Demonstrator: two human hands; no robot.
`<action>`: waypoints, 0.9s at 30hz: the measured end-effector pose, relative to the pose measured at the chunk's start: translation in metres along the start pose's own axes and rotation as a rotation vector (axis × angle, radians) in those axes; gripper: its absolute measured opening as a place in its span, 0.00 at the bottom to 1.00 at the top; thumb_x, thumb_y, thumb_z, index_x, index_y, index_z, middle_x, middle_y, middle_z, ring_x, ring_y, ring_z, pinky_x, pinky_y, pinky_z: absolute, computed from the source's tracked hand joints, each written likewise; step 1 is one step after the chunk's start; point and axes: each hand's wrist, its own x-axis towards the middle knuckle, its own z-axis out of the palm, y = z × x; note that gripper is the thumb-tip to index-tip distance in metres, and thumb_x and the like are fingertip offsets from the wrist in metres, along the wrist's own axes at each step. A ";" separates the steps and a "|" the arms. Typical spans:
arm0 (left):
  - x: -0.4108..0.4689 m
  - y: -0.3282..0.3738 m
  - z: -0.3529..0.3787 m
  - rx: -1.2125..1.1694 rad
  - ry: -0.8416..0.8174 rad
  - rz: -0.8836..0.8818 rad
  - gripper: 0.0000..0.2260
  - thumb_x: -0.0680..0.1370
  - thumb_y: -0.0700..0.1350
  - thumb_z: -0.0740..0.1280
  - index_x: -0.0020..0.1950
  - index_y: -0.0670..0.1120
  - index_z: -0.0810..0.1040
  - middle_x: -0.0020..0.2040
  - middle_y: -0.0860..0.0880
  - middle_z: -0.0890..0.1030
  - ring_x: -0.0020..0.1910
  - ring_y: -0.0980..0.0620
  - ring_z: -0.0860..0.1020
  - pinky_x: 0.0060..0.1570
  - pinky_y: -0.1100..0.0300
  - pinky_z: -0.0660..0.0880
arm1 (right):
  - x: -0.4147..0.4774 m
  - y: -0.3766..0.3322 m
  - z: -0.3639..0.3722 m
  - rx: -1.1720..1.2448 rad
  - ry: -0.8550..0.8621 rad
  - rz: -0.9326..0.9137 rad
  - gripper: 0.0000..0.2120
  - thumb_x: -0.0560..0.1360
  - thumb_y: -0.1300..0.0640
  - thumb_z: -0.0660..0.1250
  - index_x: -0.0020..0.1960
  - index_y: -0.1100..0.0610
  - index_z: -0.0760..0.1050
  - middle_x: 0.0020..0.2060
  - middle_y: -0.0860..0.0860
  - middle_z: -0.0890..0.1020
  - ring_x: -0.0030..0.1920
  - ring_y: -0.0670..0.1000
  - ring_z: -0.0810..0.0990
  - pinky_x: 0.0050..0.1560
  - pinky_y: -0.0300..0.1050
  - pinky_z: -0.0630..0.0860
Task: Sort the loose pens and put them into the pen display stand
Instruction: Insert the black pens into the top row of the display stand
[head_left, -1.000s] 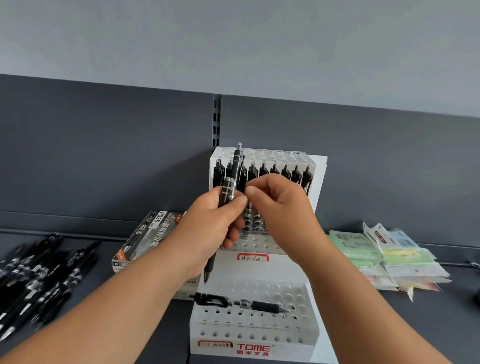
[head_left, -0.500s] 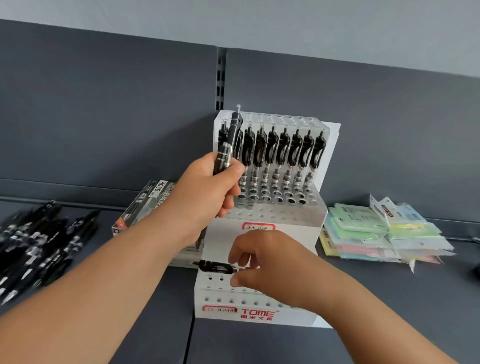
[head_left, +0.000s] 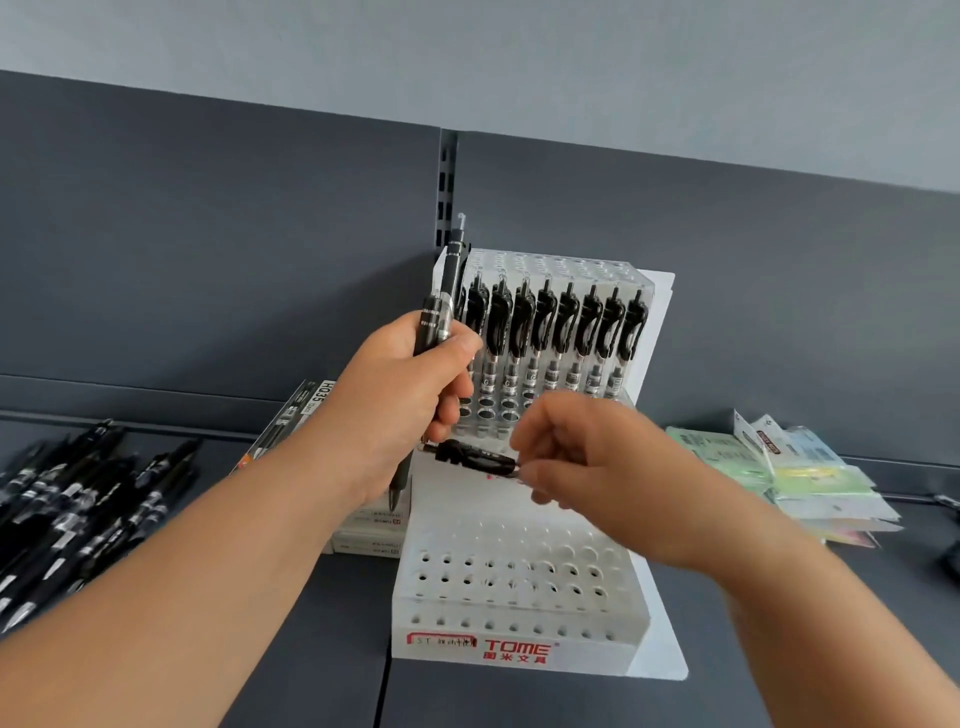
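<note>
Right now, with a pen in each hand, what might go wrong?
The right hand pinches the sideways pen with just its fingertips, so the pen could slip and drop onto the stand's lower tier. The left hand holds its upright pen close beside the row of standing pens, so a careless move might knock them askew.

Shelf (head_left: 291, 675): dark grey, with a seam running out from under the stand.
Pen display stand (head_left: 519, 597): white, tiered, standing mid-shelf.
Loose pens (head_left: 78, 509): black heap, well left of the stand.
Pen boxes (head_left: 296, 410): stacked just left of the stand.
Packets (head_left: 810, 483): pastel pile near the stand's right.
</note>
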 end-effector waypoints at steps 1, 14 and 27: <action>0.000 0.003 0.000 -0.021 0.004 0.003 0.05 0.79 0.44 0.63 0.51 0.43 0.76 0.30 0.52 0.74 0.27 0.55 0.69 0.24 0.63 0.67 | 0.001 -0.001 -0.006 0.038 0.007 0.006 0.08 0.76 0.59 0.67 0.46 0.46 0.72 0.37 0.46 0.81 0.37 0.42 0.80 0.41 0.41 0.79; 0.006 0.018 -0.001 -0.148 0.049 -0.063 0.07 0.78 0.45 0.66 0.49 0.42 0.77 0.32 0.49 0.74 0.28 0.55 0.69 0.22 0.64 0.63 | 0.013 -0.012 -0.015 0.270 0.181 0.001 0.08 0.79 0.56 0.62 0.46 0.50 0.78 0.34 0.46 0.81 0.32 0.42 0.73 0.37 0.37 0.71; 0.009 0.036 0.004 -0.121 -0.006 -0.084 0.07 0.79 0.40 0.61 0.50 0.40 0.77 0.35 0.47 0.77 0.29 0.54 0.71 0.22 0.64 0.63 | 0.032 -0.033 -0.052 0.476 0.694 -0.160 0.07 0.75 0.61 0.69 0.43 0.50 0.79 0.34 0.47 0.82 0.36 0.44 0.79 0.37 0.39 0.77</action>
